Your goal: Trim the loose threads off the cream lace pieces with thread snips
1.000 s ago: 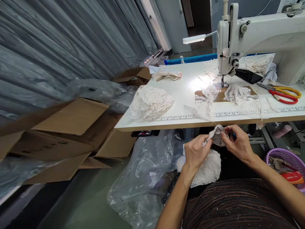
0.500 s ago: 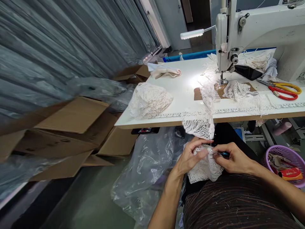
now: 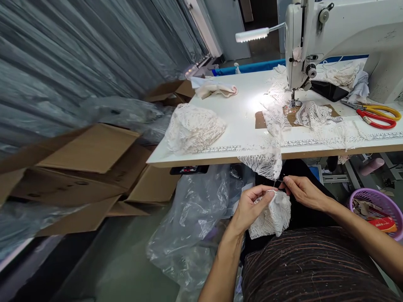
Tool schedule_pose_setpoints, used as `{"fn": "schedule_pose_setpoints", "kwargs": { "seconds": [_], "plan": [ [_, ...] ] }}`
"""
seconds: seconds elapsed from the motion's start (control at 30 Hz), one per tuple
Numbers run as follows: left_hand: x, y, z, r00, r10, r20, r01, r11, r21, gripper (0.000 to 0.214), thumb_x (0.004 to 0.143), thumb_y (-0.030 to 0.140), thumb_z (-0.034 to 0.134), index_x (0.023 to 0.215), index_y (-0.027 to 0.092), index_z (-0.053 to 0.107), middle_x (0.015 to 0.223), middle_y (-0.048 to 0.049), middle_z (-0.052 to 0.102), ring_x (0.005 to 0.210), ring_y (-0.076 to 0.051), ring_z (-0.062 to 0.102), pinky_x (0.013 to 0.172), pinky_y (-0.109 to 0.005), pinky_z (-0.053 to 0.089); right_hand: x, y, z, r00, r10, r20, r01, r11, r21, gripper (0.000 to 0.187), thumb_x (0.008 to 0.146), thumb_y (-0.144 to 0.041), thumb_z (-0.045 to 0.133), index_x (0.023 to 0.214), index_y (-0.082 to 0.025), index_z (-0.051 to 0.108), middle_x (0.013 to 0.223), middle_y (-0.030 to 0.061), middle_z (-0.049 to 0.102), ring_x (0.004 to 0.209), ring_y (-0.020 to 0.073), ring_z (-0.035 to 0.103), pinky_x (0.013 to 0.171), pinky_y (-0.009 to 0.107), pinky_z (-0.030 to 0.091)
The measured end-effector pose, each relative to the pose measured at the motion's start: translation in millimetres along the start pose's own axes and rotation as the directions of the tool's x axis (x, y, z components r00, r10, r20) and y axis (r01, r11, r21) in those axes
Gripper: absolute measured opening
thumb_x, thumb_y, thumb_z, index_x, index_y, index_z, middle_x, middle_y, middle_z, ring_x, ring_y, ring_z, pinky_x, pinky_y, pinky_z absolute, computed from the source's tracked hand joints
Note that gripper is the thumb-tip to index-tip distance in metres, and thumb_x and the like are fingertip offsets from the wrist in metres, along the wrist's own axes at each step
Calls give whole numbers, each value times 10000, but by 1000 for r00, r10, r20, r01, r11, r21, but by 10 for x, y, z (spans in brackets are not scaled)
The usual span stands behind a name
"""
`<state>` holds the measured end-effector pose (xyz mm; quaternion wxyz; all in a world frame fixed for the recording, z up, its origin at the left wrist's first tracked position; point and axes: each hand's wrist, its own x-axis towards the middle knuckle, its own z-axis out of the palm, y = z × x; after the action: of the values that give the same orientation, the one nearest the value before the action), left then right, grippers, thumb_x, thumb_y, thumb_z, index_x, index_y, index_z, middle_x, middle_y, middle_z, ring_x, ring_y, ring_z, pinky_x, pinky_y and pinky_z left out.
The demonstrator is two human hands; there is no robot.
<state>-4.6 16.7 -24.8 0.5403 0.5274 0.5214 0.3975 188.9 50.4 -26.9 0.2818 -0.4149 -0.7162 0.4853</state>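
Observation:
My left hand (image 3: 250, 205) pinches a bunched piece of white lace (image 3: 273, 216) over my lap, thumb on top. My right hand (image 3: 306, 193) is closed on small thread snips (image 3: 278, 180), whose thin dark tips point left. Most of the snips lies hidden in the fingers. The tips are at a short thread just above the held lace. Over the table's front edge hangs another lace strip (image 3: 262, 164), its lower end close above both hands. It runs up toward the presser foot (image 3: 293, 100) of the sewing machine (image 3: 294, 46).
A heap of white lace (image 3: 195, 129) sits at the left of the table (image 3: 234, 126). Red and yellow-handled scissors (image 3: 376, 116) lie at the right. Cardboard boxes (image 3: 88, 147) and clear plastic (image 3: 189, 218) are at the left below. A purple basket (image 3: 355, 201) stands at the lower right.
My right hand has moved up and slightly away from the held lace, bringing the snips' tips to the thread. My left hand keeps its pinch. The camera view has shifted slightly.

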Motion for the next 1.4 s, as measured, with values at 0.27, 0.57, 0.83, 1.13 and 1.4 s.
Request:
{"fn": "schedule_pose_setpoints", "kwargs": {
  "seconds": [0.27,0.57,0.83,1.13,1.4],
  "plan": [
    [9,-8,-24,1000,10,-21,-9,1000,28,321,762,468,733,784,151,776,776,-80,769,756,-207,682,717,-285,528,75,3,56,997,-63,-34,61,996,-64,625,975,-645,293,741,-169,625,571,-25,472,522,110,401,546,253,305],
    [3,51,5,1000,8,7,-9,1000,7,335,772,484,721,778,153,772,703,-60,734,722,-198,666,658,-262,516,-60,-21,77,996,-78,46,82,991,-101,564,1005,-594,248,721,-189,517,619,-22,460,560,114,388,550,252,301],
    [-5,18,30,1000,2,21,-2,1000,-20,299,750,459,750,735,160,744,670,-26,705,663,-161,623,643,-253,487,-39,6,147,998,-49,-42,44,991,-124,444,998,-500,337,727,-198,519,613,-25,453,554,115,383,560,260,277],
    [50,-232,-58,1000,19,13,-20,998,58,502,682,436,816,1097,175,709,1039,-89,716,945,-229,676,841,-333,525,-108,66,97,997,57,46,-67,966,248,417,821,-585,612,770,-173,574,674,-17,505,608,108,403,559,245,351],
    [-19,-178,-197,999,-28,-18,33,914,404,333,787,338,706,1095,213,717,1073,-82,752,972,-260,679,838,-365,523,-61,10,-274,992,67,-110,-33,957,287,315,833,-490,617,751,-192,553,646,-40,444,578,98,354,535,249,312]
  ]
}}
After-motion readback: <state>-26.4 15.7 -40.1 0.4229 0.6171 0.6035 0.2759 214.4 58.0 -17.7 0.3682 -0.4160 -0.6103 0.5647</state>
